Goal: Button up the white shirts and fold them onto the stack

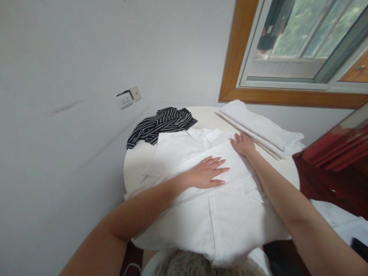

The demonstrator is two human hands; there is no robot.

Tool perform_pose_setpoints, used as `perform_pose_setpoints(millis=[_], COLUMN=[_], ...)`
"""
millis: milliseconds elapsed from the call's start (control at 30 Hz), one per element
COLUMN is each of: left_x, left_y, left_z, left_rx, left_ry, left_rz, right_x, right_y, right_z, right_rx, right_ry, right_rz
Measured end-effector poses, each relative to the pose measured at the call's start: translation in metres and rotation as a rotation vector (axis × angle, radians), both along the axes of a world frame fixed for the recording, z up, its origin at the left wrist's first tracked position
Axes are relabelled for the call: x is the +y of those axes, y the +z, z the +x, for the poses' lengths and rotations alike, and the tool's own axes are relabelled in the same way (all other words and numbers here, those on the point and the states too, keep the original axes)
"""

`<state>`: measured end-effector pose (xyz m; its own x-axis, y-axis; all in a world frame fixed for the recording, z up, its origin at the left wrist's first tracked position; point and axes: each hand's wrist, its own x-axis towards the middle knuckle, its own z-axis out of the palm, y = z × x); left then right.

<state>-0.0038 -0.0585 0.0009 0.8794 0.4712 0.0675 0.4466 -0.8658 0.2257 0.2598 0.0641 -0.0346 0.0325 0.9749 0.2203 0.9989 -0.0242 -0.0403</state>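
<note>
A white button-up shirt (189, 214) lies spread on the round table, its collar toward the wall and its hem hanging over the near edge. One sleeve is laid slantwise across the shirt's front. My left hand (208, 173) rests flat on that sleeve near the middle, fingers spread. Near the sleeve's upper right end, beside the collar, my right hand (243, 145) presses down with its fingers stretched out. Neither hand grips anything that I can see; the right palm's underside is hidden.
On the round white table (132, 163), a black-and-white striped garment (163, 124) lies crumpled at the back left. Folded white clothes (255, 124) are stacked at the back right. Behind stands a wall with a socket (125, 100) and a wood-framed window (258, 95). Red fabric (339, 143) is at right.
</note>
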Motion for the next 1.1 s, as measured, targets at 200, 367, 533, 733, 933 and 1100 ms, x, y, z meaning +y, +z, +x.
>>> perform_pose_setpoints(millis=[200, 367, 533, 733, 933, 1100], left_x=[0.028, 0.102, 0.139, 0.145, 0.151, 0.149], left_y=[-0.002, 0.0, -0.016, -0.028, -0.027, -0.027], left_z=[0.001, -0.008, -0.026, -0.032, -0.035, -0.036], left_rx=[-0.086, -0.096, -0.025, 0.018, 0.009, 0.005], left_ry=[0.278, 0.778, 0.818, 0.842, 0.917, 0.938], left_rz=[0.16, 0.35, 0.302, 0.218, 0.144, 0.151], right_x=[-0.006, 0.013, 0.025, 0.02, 0.022, 0.025], right_y=[0.013, 0.036, 0.027, 0.008, 0.01, 0.005], right_z=[-0.01, -0.049, -0.093, -0.102, -0.098, -0.083], right_rx=[-0.078, -0.012, 0.093, 0.123, 0.147, 0.165], right_ry=[0.046, 0.247, 0.322, 0.26, 0.105, -0.004], right_rz=[0.221, 0.153, 0.05, -0.074, -0.099, -0.025])
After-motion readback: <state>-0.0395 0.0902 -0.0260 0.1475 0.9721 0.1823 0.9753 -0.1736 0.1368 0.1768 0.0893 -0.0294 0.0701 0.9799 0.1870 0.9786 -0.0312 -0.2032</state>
